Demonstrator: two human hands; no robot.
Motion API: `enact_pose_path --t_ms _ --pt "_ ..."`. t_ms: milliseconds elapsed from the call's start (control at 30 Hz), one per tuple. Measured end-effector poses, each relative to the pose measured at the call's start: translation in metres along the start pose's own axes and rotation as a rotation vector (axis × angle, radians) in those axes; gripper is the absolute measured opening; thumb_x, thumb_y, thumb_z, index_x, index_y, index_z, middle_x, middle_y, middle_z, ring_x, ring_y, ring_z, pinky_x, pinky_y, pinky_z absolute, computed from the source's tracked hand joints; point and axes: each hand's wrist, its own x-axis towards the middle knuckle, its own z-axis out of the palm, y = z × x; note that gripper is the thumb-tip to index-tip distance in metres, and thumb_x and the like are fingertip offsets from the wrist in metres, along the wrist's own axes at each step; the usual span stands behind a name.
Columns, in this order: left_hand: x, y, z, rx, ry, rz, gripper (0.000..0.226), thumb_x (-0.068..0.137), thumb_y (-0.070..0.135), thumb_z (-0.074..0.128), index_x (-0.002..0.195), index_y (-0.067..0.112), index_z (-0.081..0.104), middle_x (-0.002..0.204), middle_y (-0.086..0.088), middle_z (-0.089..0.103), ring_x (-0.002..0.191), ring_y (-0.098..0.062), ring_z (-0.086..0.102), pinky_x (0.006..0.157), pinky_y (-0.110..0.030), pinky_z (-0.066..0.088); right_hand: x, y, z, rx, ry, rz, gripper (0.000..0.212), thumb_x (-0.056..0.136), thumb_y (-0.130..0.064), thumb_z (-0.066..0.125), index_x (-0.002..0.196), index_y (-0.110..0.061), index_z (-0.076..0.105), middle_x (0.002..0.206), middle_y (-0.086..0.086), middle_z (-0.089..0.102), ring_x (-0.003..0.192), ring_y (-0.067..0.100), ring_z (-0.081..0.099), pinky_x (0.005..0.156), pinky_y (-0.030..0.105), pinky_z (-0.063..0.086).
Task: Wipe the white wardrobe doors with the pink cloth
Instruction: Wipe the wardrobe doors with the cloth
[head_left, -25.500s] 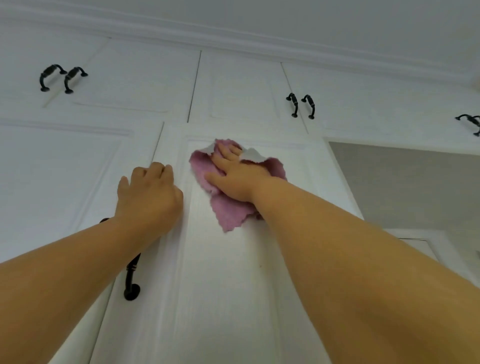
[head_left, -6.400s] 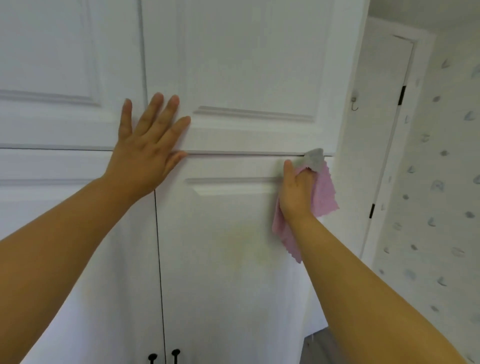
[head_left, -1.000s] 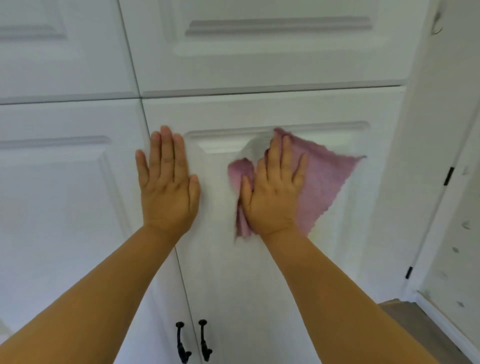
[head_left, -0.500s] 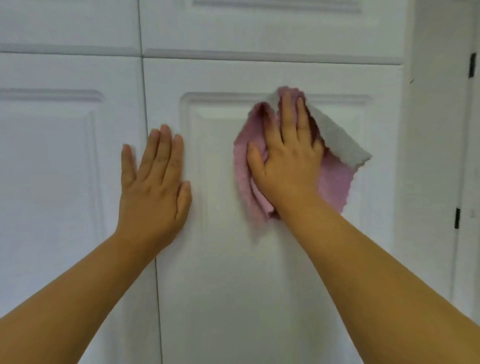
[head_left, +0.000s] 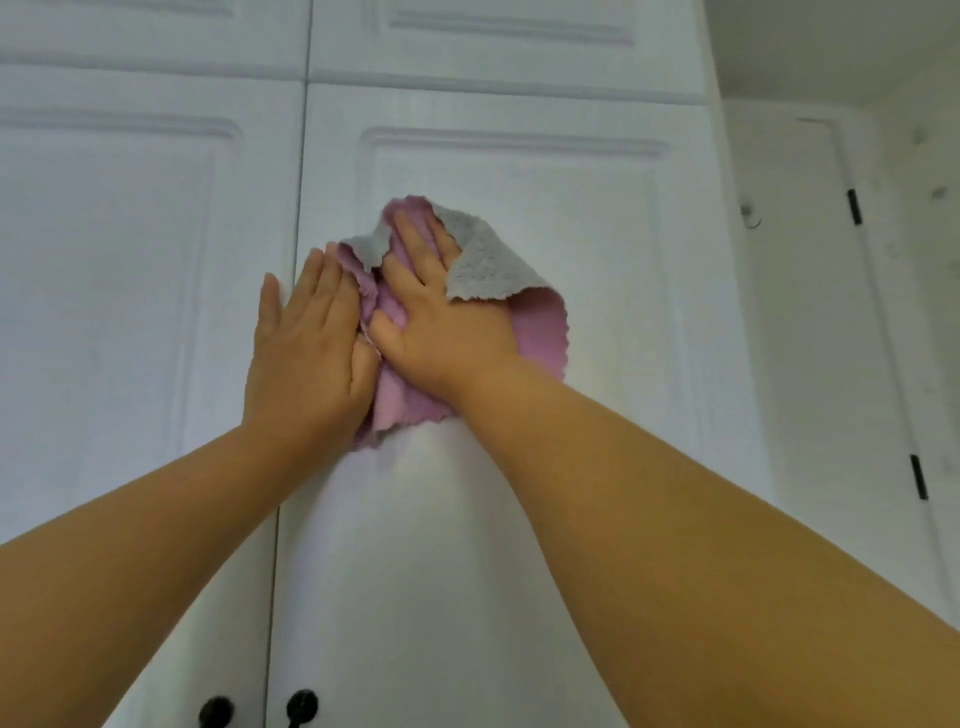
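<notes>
The pink cloth (head_left: 540, 332), grey on its folded-over back, lies flat against the right white wardrobe door (head_left: 519, 519). My right hand (head_left: 441, 322) presses it to the door panel with straight fingers; a grey flap covers part of that hand. My left hand (head_left: 306, 353) lies flat on the seam between the right door and the left door (head_left: 130, 312), its thumb side touching the cloth's left edge.
Two black door handles (head_left: 260, 709) show at the bottom edge. Upper cabinet doors (head_left: 493, 41) sit above. A white room door (head_left: 810, 338) with black hinges and a wall hook (head_left: 750, 218) stands to the right.
My right hand has slid the cloth leftward until it meets my left hand. The view has tilted slightly, bringing the black handles into sight at the bottom.
</notes>
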Motion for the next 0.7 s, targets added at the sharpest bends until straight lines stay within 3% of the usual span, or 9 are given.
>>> enact_pose_path --t_ms 100,200,300,367,433,533,700 --pt "-0.030 0.003 0.007 0.129 -0.014 -0.014 0.066 0.098 0.034 0.018 0.159 0.010 0.016 0.166 -0.011 0.015 0.154 -0.023 0.007 0.124 -0.051 -0.001 -0.040 0.032 -0.011 0.028 -0.027 0.028 0.071 0.100 -0.056 0.042 0.160 -0.028 0.018 0.169 0.001 0.001 0.155 0.020 -0.003 0.125 0.039 -0.008" --pt "-0.034 0.009 0.010 0.177 -0.056 -0.106 0.066 0.099 0.029 0.019 0.159 0.009 0.004 0.167 -0.011 -0.001 0.154 -0.022 -0.004 0.123 -0.052 -0.004 -0.068 0.084 -0.029 0.040 -0.011 0.330 0.072 0.100 -0.058 0.038 0.161 -0.028 0.013 0.169 -0.001 -0.006 0.155 0.019 -0.009 0.123 0.035 -0.011" --pt "-0.040 0.014 0.016 0.178 -0.034 -0.121 0.065 0.101 0.026 0.024 0.159 0.006 0.003 0.166 -0.014 -0.003 0.154 -0.024 -0.005 0.123 -0.053 -0.004 -0.080 0.105 -0.039 -0.079 -0.029 0.597 0.070 0.098 -0.062 0.029 0.159 -0.030 0.020 0.169 -0.001 -0.002 0.155 0.022 -0.009 0.122 0.059 0.000" --pt "-0.044 0.013 0.017 0.142 0.026 -0.140 0.066 0.097 0.026 0.022 0.157 0.002 0.011 0.166 -0.017 0.004 0.154 -0.027 0.000 0.124 -0.051 -0.002 -0.070 0.090 -0.035 -0.094 -0.033 0.666 0.070 0.097 -0.064 0.023 0.159 -0.031 0.018 0.169 -0.002 -0.004 0.155 0.025 -0.011 0.117 0.069 0.000" --pt "-0.047 0.013 0.019 0.050 0.083 -0.173 0.069 0.093 0.027 0.023 0.155 -0.002 0.020 0.163 -0.022 0.014 0.153 -0.031 0.009 0.125 -0.046 0.000 -0.051 0.066 -0.028 -0.082 -0.047 0.630 0.072 0.097 -0.065 0.022 0.160 -0.032 0.012 0.169 -0.004 -0.008 0.154 0.027 -0.013 0.115 0.071 -0.002" --pt "-0.048 0.013 0.018 -0.048 0.131 -0.183 0.070 0.092 0.029 0.020 0.153 -0.005 0.025 0.161 -0.024 0.022 0.152 -0.033 0.017 0.126 -0.041 0.002 -0.011 0.026 -0.018 -0.091 -0.057 0.417 0.068 0.097 -0.061 0.022 0.159 -0.038 0.008 0.169 -0.005 -0.007 0.154 0.028 -0.014 0.114 0.071 -0.007" --pt "-0.047 0.009 0.017 -0.037 0.107 -0.156 0.072 0.090 0.029 0.015 0.154 -0.003 0.024 0.163 -0.020 0.019 0.153 -0.027 0.011 0.126 -0.039 0.000 0.030 -0.001 -0.008 0.002 -0.077 0.178 0.063 0.104 -0.046 0.032 0.161 -0.031 0.011 0.169 0.001 -0.008 0.153 0.030 -0.019 0.125 0.042 -0.009"
